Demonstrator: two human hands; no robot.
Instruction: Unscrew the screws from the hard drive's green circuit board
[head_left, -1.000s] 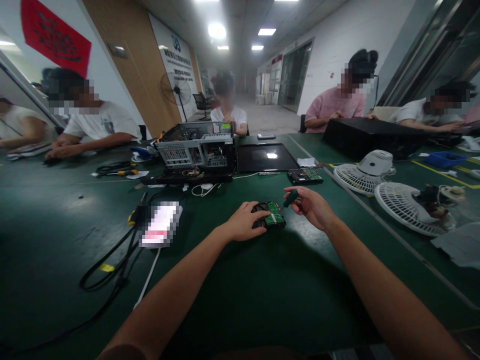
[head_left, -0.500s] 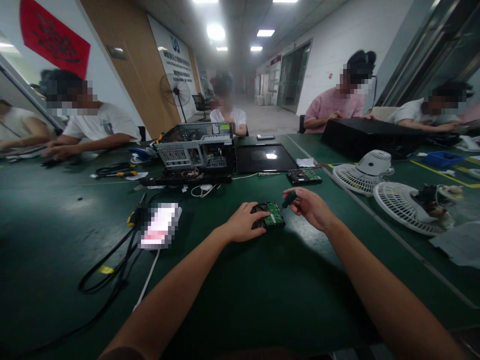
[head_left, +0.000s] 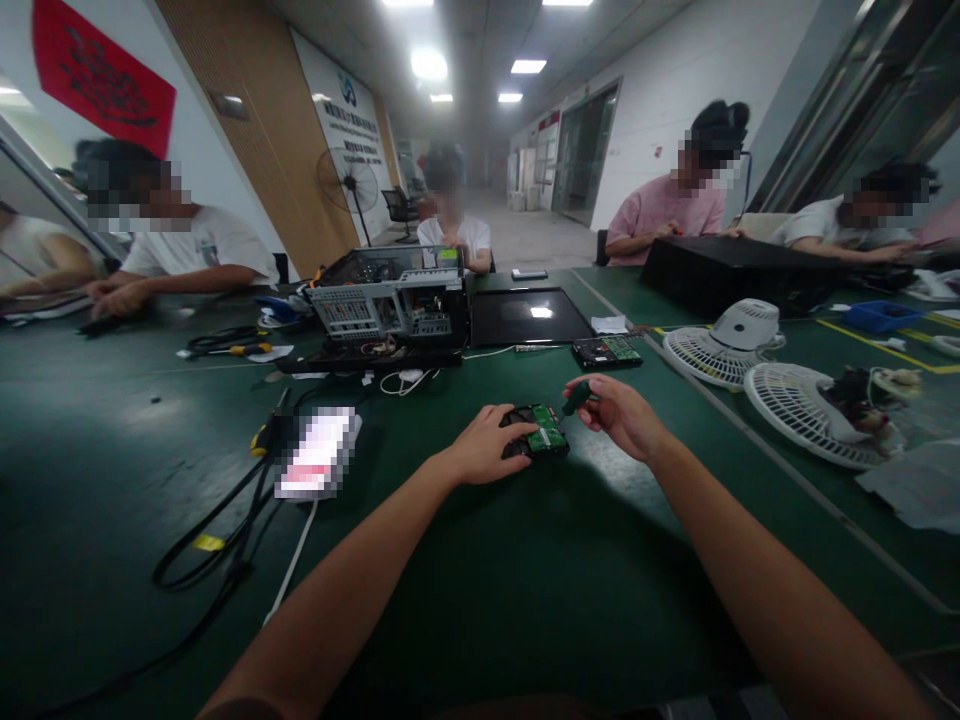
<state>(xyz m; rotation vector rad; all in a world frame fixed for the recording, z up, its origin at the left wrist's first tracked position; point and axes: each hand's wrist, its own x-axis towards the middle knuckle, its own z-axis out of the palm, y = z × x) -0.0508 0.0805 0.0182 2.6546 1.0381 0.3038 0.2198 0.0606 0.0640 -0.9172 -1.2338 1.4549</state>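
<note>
A hard drive [head_left: 541,434] with its green circuit board facing up lies on the green table [head_left: 525,580]. My left hand [head_left: 484,446] rests on its left side, fingers curled over the edge, holding it down. My right hand [head_left: 619,413] pinches a small green-handled screwdriver [head_left: 576,399], its tip angled down at the drive's right edge.
An open computer case [head_left: 390,300] stands behind, with a black panel [head_left: 529,315] and a second hard drive [head_left: 607,351] beside it. Fan grilles [head_left: 814,405] lie to the right. A phone [head_left: 315,452] and black cables [head_left: 217,540] sit to the left. Several people sit around the table.
Almost nothing has changed. My right hand with the screwdriver has shifted very slightly; my left hand stays on the drive.
</note>
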